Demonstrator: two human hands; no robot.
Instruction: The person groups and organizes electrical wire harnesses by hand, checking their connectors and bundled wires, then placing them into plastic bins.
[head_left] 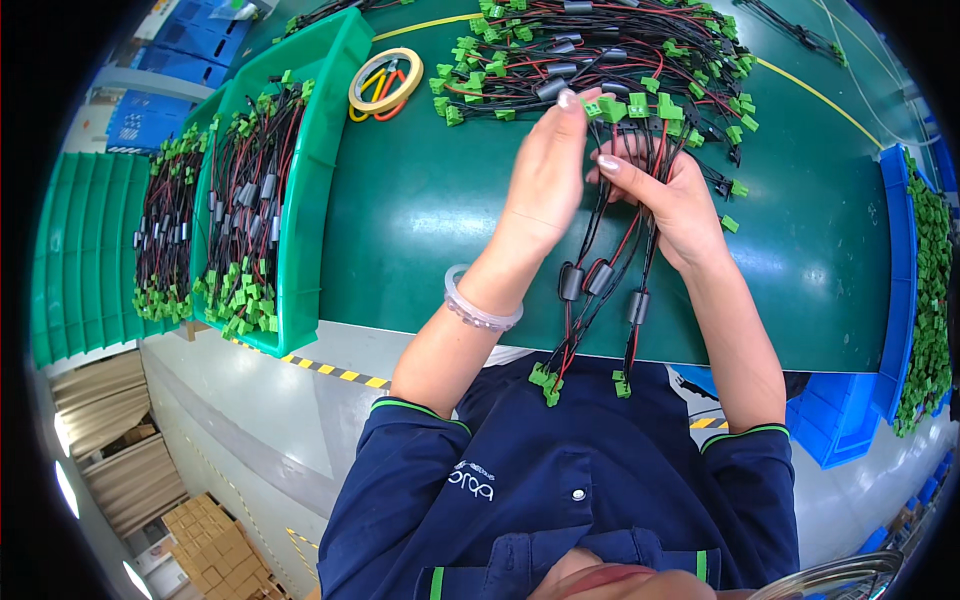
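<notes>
Several black-and-red cables with green plug connectors hang as a bundle in my right hand (665, 195), its thumb and fingers closed around the wires just below the upper connectors. Dark grey ferrite cores (600, 277) sit midway down these cables, and their lower green connectors (546, 380) dangle in front of my shirt, at the table's near edge. My left hand (552, 160) is upright beside the bundle, with thumb and fingertips closed at a green connector (592, 109) at its upper left. The undersides of its fingers are partly hidden.
Beyond my hands lies a big pile of similar cables (600, 55) on the green table (430, 240). A tape roll (386, 84) and colored-handled tools rest left of it. A green bin (320, 190) of cables stands left, a blue bin (897, 250) of green connectors right.
</notes>
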